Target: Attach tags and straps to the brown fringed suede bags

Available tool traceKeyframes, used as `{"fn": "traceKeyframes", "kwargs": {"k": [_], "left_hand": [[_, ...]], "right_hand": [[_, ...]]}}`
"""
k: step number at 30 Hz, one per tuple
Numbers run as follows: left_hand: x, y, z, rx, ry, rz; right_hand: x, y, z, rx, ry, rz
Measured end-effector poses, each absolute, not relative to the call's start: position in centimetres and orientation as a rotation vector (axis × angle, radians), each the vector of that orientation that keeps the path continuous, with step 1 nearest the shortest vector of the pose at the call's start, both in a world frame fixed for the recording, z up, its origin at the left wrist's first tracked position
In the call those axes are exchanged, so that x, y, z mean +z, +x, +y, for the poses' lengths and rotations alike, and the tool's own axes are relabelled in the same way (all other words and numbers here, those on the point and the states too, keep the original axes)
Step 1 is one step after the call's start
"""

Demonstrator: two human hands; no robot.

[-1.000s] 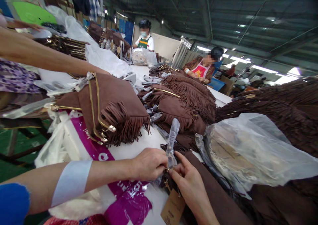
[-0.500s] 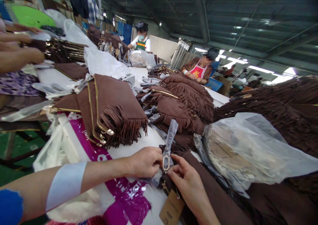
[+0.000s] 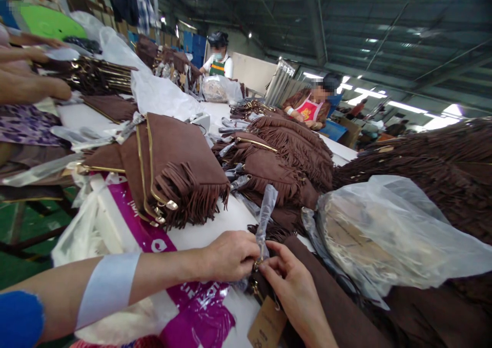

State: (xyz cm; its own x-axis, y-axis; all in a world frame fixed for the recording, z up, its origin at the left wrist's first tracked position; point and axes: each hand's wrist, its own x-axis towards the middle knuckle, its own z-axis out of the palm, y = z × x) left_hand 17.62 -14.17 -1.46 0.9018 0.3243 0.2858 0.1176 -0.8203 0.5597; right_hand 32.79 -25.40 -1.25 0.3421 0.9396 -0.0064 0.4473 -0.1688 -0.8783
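Observation:
My left hand (image 3: 231, 254) is closed at the lower end of a plastic-wrapped strap (image 3: 266, 212), its fingertips pressed together beside gold-coloured hardware. From the other side, the thumb and forefinger of my right hand (image 3: 292, 279) pinch a small metal clasp (image 3: 259, 264). That clasp sits at the corner of a dark brown bag (image 3: 338, 291) lying under my right hand. A brown cardboard hang tag (image 3: 268, 321) dangles from the bag below the clasp. The exact join of strap and clasp is hidden by my fingers.
Brown fringed bags with gold zips (image 3: 184, 156) are stacked ahead on the left, more fringed bags (image 3: 269, 168) beyond. On the right lies a clear plastic bag (image 3: 388, 235) with light fringed contents. A co-worker's hands (image 3: 34, 81) are at far left; two other people sit further back.
My left hand has shifted slightly right, closer to my right hand. The gold ring that stood in plain sight between them is now mostly covered by my fingers.

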Motion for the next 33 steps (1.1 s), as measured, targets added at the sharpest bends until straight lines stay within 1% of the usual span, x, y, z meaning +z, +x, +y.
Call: {"fn": "traceKeyframes", "kwargs": {"k": [3,6,9,13,17,20,26,33], "left_hand": [[-1.3,17.5,-13.8,0.549,2.442,0.423],[-1.2,17.1,-12.7,0.643,2.156,0.525],[-0.9,16.8,-11.7,0.704,1.904,0.505],[-0.3,16.9,-11.5,0.761,1.618,0.372],[-0.1,17.2,-11.9,0.825,1.608,0.314],[0.0,17.4,-12.2,0.798,1.599,0.329],[-0.1,17.4,-12.7,0.504,1.342,0.336],[-0.9,17.7,-13.4,0.581,1.480,0.457]], "right_hand": [[-0.6,32.9,-25.9,0.853,-1.727,-1.193],[0.1,32.9,-26.3,0.997,-1.691,-1.111],[0.2,32.5,-26.3,1.044,-1.636,-1.027],[-0.5,31.3,-25.6,0.938,-1.628,-1.052],[-0.9,30.4,-24.7,0.711,-1.698,-1.214],[-1.0,30.3,-24.4,0.597,-1.666,-1.318],[-1.3,30.6,-24.4,0.650,-1.623,-1.210],[-1.6,30.7,-24.4,0.636,-1.655,-1.235]]}}
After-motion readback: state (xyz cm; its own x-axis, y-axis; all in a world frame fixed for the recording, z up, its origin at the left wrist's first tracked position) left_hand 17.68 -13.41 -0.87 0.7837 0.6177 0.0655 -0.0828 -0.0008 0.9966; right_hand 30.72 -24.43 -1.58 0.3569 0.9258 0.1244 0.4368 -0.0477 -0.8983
